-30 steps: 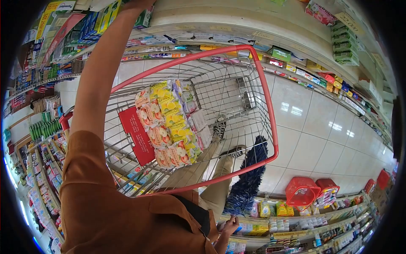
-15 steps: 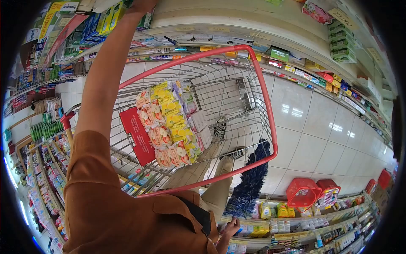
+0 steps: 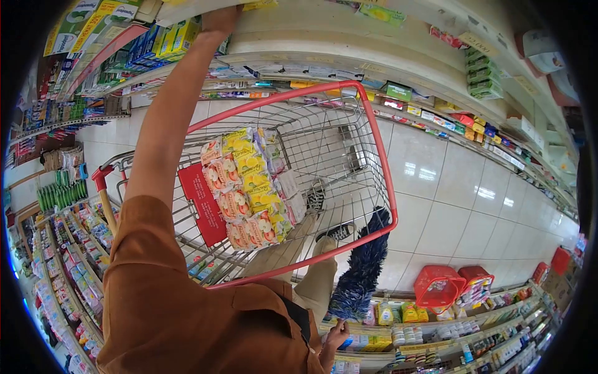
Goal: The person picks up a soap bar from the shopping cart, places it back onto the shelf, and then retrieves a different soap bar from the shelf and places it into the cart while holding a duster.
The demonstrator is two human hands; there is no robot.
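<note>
My left arm, in a brown sleeve, stretches up to a top shelf. My left hand (image 3: 219, 19) rests against yellow and green boxes (image 3: 177, 37) there; its fingers are hidden behind the shelf edge. My right hand (image 3: 337, 334) is low by my hip, closed around the handle of a blue fluffy duster (image 3: 362, 268) that points toward the floor. Between my arms stands a red-rimmed wire shopping cart (image 3: 349, 87), holding stacked packs of fruit-printed packets (image 3: 249, 187).
Stocked shelves line both sides of the aisle. Red shopping baskets (image 3: 445, 283) sit on the tiled floor (image 3: 448, 193) by the lower shelf. My shoes (image 3: 333, 232) show through the cart wires. A red-tipped cart handle (image 3: 103, 181) is at the left.
My left hand stays at the top shelf and shows more fully now. The view has shifted slightly, so the cart sits a little lower in frame. The duster remains in my right hand.
</note>
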